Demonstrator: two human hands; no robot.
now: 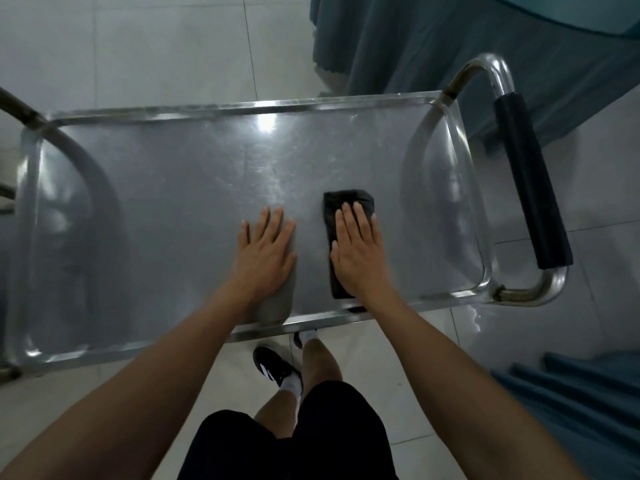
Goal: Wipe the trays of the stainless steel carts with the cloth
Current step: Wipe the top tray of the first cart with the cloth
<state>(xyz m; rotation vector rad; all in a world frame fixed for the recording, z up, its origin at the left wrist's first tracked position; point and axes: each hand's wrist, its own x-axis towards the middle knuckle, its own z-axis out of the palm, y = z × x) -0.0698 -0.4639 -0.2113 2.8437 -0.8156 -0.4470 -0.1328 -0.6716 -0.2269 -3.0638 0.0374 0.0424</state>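
Observation:
The top tray (173, 188) of a stainless steel cart fills the middle of the view, with a raised rim all round. My left hand (265, 252) lies flat with straight fingers on a folded grey cloth (277, 303) near the tray's front edge. My right hand (358, 251) presses flat on a folded black cloth (341, 202) just to the right of it. Both cloths lie lengthwise, running from the front rim toward the tray's middle. Most of each cloth is hidden under the hand.
The cart's push handle with a black foam grip (530, 181) curves out at the right end. Blue fabric (450, 46) hangs at the back right, and more blue fabric (571, 393) lies at the lower right. My legs and shoes (273, 367) stand on the tiled floor (138, 46).

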